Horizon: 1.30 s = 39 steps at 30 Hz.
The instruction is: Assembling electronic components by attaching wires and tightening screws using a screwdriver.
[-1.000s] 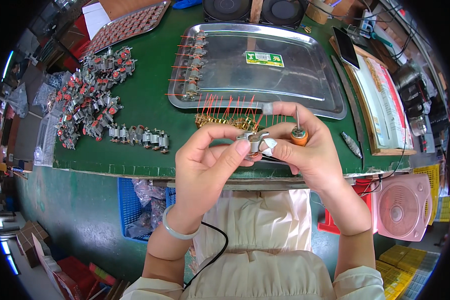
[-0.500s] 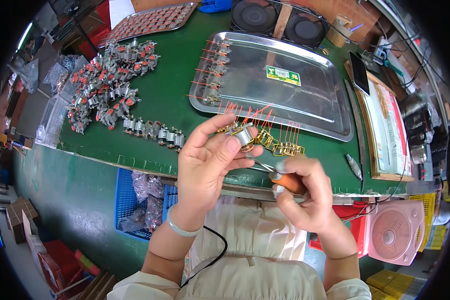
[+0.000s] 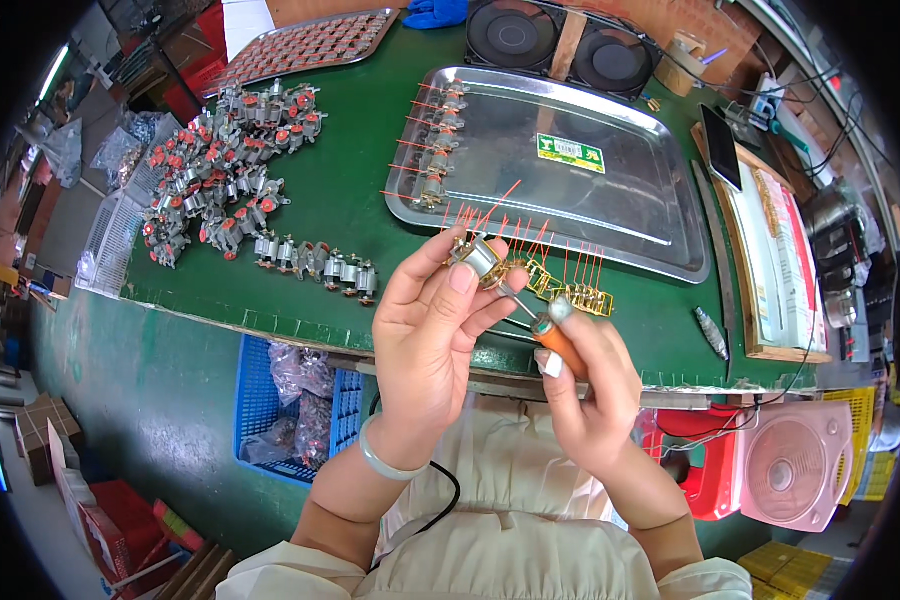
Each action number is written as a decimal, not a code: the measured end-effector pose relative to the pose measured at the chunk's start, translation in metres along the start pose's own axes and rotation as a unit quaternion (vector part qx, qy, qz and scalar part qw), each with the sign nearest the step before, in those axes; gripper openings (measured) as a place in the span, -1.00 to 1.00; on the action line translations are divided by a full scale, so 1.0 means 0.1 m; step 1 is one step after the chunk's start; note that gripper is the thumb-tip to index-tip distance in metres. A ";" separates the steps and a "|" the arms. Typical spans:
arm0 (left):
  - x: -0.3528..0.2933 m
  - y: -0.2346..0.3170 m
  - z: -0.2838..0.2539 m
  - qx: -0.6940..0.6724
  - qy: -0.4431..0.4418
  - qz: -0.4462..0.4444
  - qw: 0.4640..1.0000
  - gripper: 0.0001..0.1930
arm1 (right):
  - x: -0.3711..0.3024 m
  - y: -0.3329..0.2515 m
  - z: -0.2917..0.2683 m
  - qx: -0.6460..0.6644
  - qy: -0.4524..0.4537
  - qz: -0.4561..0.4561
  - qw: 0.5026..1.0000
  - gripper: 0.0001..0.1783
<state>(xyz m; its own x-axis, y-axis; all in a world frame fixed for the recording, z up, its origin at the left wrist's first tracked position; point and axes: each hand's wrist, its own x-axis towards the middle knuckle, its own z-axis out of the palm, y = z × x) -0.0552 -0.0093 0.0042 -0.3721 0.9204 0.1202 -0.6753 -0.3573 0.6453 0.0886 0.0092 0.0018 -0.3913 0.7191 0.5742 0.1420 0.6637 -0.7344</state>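
Note:
My left hand (image 3: 420, 345) pinches a small silver electric motor (image 3: 479, 260) with brass-coloured parts between thumb and fingers, raised above the front of the bench. An orange-handled screwdriver (image 3: 561, 349) is in my right hand (image 3: 602, 405), its thin shaft angled up to the motor's lower right end. Fingers partly hide where the tip meets the motor. A second thin silver piece shows below the shaft; I cannot tell what it is. Just behind my hands lie brass-coloured brackets (image 3: 588, 298) with thin red wires standing up.
A metal tray (image 3: 570, 210) holds a column of motors along its left side. Piled motors (image 3: 210, 170) and a short row of them (image 3: 315, 266) lie to the left. Another filled tray (image 3: 315, 45) and two black fans (image 3: 560, 45) stand at the back. A phone (image 3: 719, 147) rests at right.
The screwdriver has turned more upright, and its shaft now reaches the motor's end. My right hand has shifted slightly left; the motor is tilted differently in my left fingers.

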 end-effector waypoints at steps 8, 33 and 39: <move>-0.06 0.01 0.02 0.048 0.000 0.064 0.997 -0.67 | -0.01 0.16 -0.14 0.675 -0.161 0.318 0.646 -0.62; -0.09 0.01 0.06 0.098 0.008 0.108 0.989 -0.70 | 0.08 -0.21 0.16 0.259 0.128 0.248 0.925 -0.75; -0.07 0.02 0.00 0.081 -0.004 0.118 0.990 -0.71 | 0.14 -0.12 -0.10 0.308 -0.108 0.369 0.870 -0.65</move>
<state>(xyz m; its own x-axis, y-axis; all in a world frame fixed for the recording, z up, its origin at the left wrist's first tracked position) -0.0537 -0.0167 0.0047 -0.5019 0.8159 0.2871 -0.4595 -0.5327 0.7107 0.0908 0.0130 0.0222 -0.5718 0.8030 -0.1682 -0.0608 -0.2459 -0.9674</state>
